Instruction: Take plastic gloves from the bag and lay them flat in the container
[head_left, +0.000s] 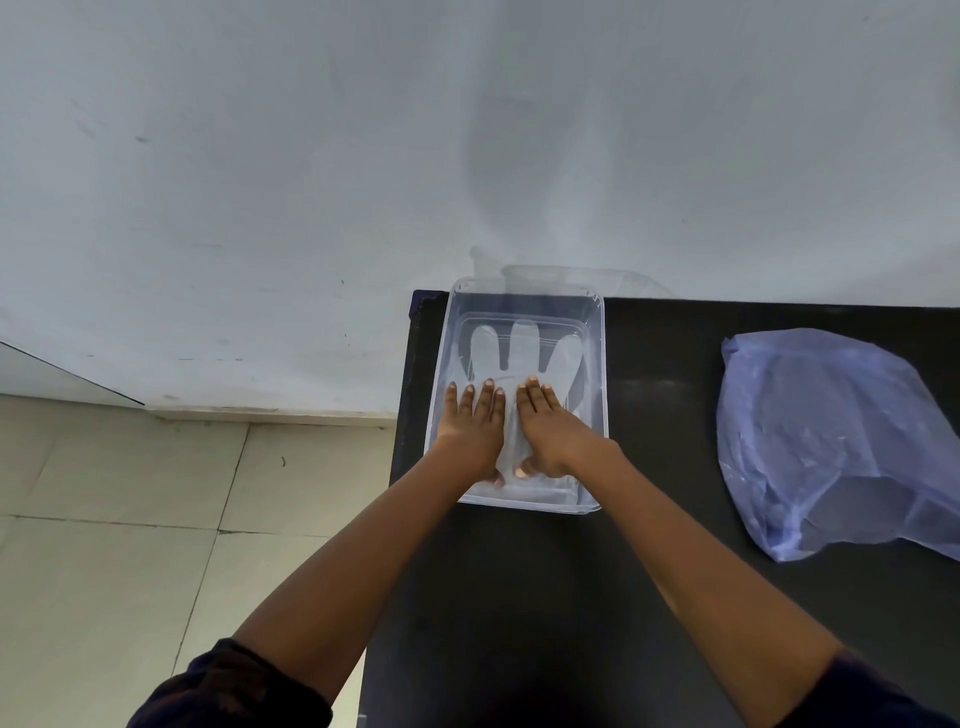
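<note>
A clear plastic container (597, 364) stands at the far left corner of the black table. A see-through plastic glove (522, 345) lies flat on its bottom, fingers pointing away from me. My left hand (471, 423) and my right hand (545, 428) rest palm down side by side on the glove's lower part, fingers stretched out and pressed flat, holding nothing. A bluish plastic bag (831, 431) lies at the right of the table, its mouth toward me; what is inside it does not show.
The black table (660, 395) stands against a pale wall. Its left edge runs just beside the container, with tiled floor (130, 519) below. A clear lid or second tray (576, 278) leans behind the container against the wall.
</note>
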